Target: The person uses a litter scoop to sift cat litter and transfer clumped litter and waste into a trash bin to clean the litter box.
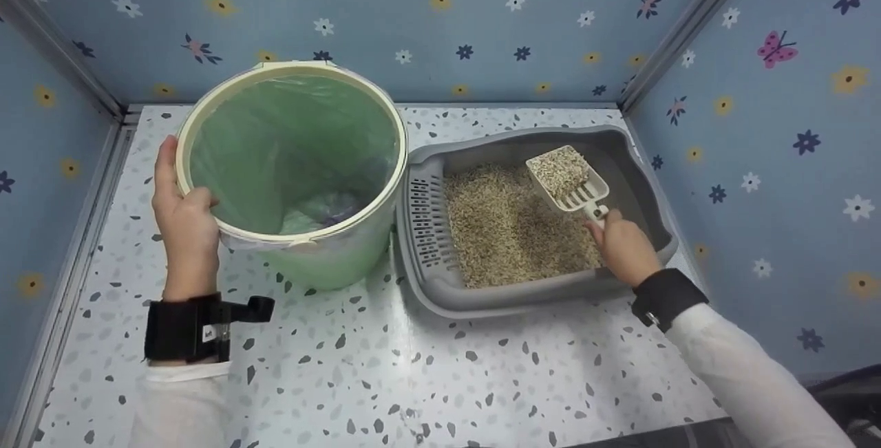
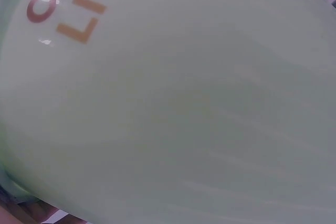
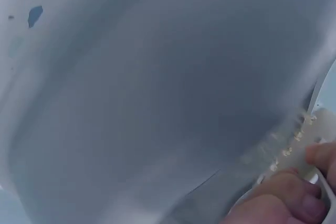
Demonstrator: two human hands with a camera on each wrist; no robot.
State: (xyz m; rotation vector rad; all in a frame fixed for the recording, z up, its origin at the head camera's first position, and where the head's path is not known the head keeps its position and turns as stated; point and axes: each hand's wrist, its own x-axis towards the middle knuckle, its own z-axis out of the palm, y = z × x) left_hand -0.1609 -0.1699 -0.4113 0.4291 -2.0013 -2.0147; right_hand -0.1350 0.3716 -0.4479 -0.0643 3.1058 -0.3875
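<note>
On the left stands a round green bin (image 1: pixel 337 262) with a cream rim and a clear liner bag inside. My left hand (image 1: pixel 189 228) grips it at the left of the rim, thumb over the edge and fingers along the outside. In the left wrist view the bin's wall (image 2: pixel 173 108) fills nearly everything, with printed letters at the upper left. My right hand (image 1: pixel 625 248) holds the handle of a white slotted litter scoop (image 1: pixel 597 192) over a grey litter box (image 1: pixel 475 300). Tan litter pellets (image 1: pixel 561 171) lie heaped in the scoop.
Pellet litter (image 1: pixel 502 235) covers much of the box floor, thinner toward the right. The box stands close against the bin on a speckled white tabletop (image 1: pixel 385 379). Blue flowered panels (image 1: pixel 427 28) in metal frames enclose the back and both sides.
</note>
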